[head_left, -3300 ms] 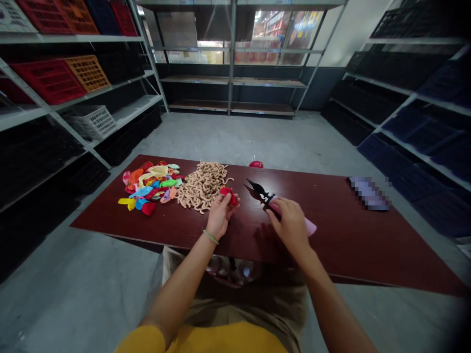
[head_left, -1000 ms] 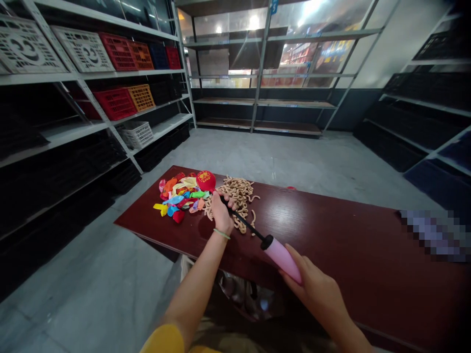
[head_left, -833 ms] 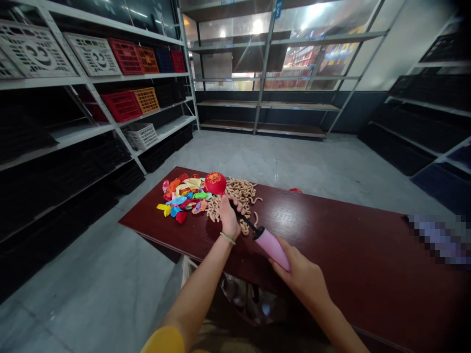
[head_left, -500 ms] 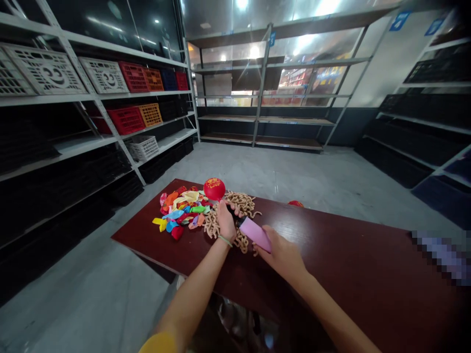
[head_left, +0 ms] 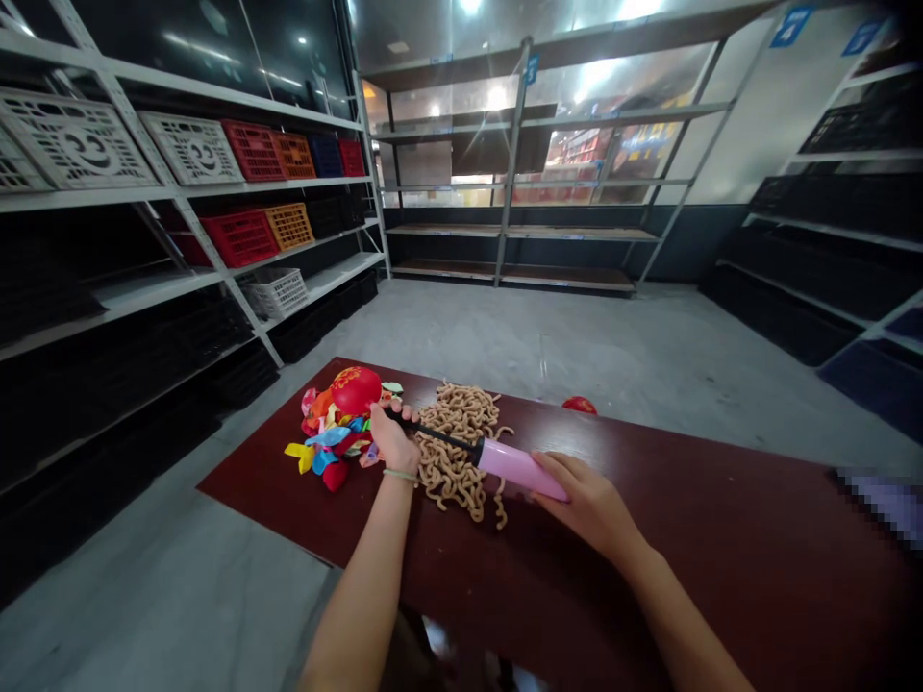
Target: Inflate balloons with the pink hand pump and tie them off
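Observation:
A hand balloon pump with a pink barrel [head_left: 515,464] spans the space between my hands, its black rod drawn out. My left hand [head_left: 393,437] is closed around the pump's black end, where a partly inflated red balloon [head_left: 356,390] with a yellow print sits; the fingers hide the balloon's neck. My right hand [head_left: 587,500] grips the rear of the pink barrel. Under the balloon lies a heap of uninflated balloons [head_left: 328,437] in many colours. Beneath the pump is a pile of tan, worm-like curled pieces [head_left: 461,413].
A dark red-brown table [head_left: 649,557] carries everything. Past its far edge a red balloon [head_left: 579,405] shows low down. A blurred purple item [head_left: 884,500] lies at the right. Shelving with crates [head_left: 249,149] stands left, and more racks [head_left: 509,231] line the back.
My hands have moved apart, left hand leftward and right hand rightward, drawing out the pump's black rod. The red balloon has shifted left with my left hand and looks larger.

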`<control>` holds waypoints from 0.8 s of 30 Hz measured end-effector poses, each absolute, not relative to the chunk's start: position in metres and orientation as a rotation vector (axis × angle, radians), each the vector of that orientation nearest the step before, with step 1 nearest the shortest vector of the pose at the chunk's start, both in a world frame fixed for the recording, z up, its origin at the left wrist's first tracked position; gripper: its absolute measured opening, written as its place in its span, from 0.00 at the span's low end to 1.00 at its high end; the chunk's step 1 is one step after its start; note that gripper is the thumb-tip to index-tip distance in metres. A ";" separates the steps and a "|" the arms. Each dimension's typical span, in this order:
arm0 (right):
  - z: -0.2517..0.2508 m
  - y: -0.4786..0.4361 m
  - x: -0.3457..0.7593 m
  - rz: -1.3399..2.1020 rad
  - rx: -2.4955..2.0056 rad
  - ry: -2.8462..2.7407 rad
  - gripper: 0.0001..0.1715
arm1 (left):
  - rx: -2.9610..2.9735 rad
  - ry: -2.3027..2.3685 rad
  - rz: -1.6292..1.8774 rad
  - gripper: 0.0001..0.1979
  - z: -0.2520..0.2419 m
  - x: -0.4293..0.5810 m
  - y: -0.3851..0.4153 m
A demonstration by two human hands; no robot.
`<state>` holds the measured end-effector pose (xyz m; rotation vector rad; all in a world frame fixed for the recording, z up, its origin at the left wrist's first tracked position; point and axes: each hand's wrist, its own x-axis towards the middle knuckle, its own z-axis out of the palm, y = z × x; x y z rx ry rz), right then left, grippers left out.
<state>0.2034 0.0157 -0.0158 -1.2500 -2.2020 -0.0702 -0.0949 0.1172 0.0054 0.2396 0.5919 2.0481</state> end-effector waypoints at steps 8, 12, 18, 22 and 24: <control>-0.019 0.002 0.187 0.289 -1.351 -2.136 0.30 | 0.370 0.542 1.954 0.11 0.004 -0.062 0.102; -0.024 -0.002 0.172 0.310 -1.426 -2.116 0.31 | 0.502 0.524 1.798 0.11 -0.001 -0.028 0.090; -0.010 -0.006 0.164 0.395 -1.531 -2.223 0.32 | 0.456 0.558 1.729 0.11 -0.010 -0.022 0.091; 0.012 -0.012 0.162 0.665 -1.550 -2.238 0.27 | 0.474 0.545 1.712 0.11 -0.001 -0.037 0.092; 0.020 -0.013 0.169 0.816 -1.527 -2.224 0.26 | 0.453 0.515 1.778 0.10 0.005 -0.050 0.094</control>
